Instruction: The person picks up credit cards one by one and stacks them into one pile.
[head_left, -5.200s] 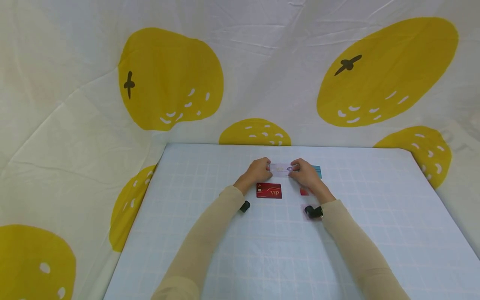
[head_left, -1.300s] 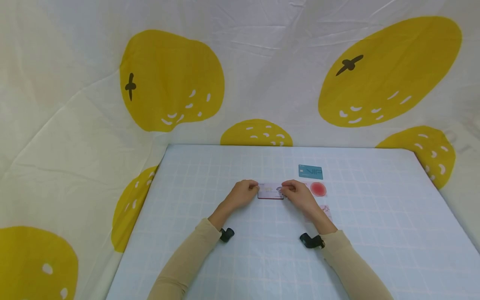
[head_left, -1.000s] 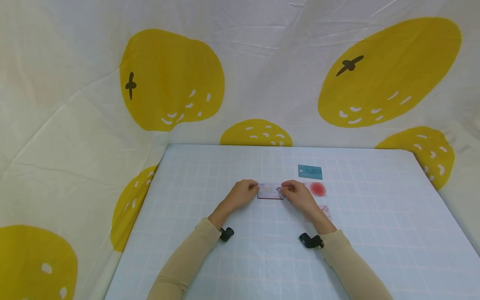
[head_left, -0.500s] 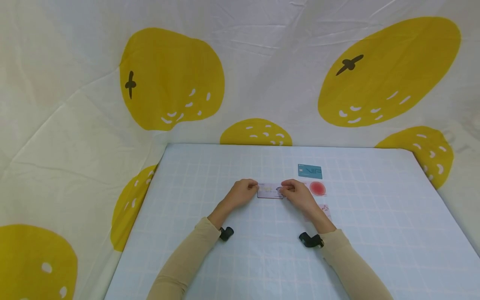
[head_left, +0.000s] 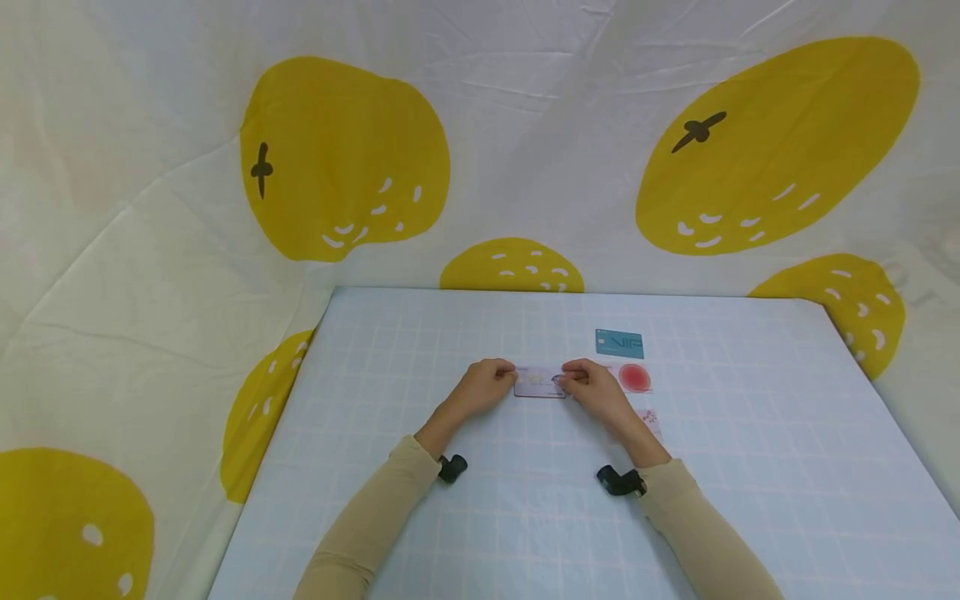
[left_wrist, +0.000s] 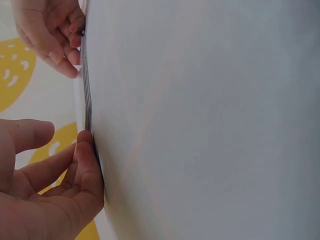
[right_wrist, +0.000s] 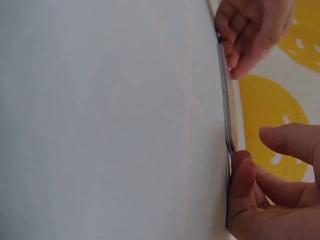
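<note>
A stack of cards [head_left: 538, 382], pale purple on top with a thin dark line along its front edge, lies flat mid-table between the hands. Its layered edge [left_wrist: 87, 95] shows side-on in the left wrist view. The left hand [head_left: 482, 388] holds the stack's left end with bent fingertips. At the opposite end, the right hand [head_left: 600, 398] holds it the same way. In both wrist views a digit of each hand stands raised off the cards. The fingers hide the stack's short ends.
Right of the stack lie a teal VIP card [head_left: 619, 343], a card with a red disc [head_left: 635, 377] and a pinkish card [head_left: 649, 420], the latter two partly covered by the right hand and arm. Behind the pale checked tabletop [head_left: 517, 525] hangs a fruit-printed cloth [head_left: 517, 167].
Since about five seconds ago, both hands brought the purple cards nearer, over the spot where the red VIP card lay; that card is now covered. Over the last second, the hands barely moved.
</note>
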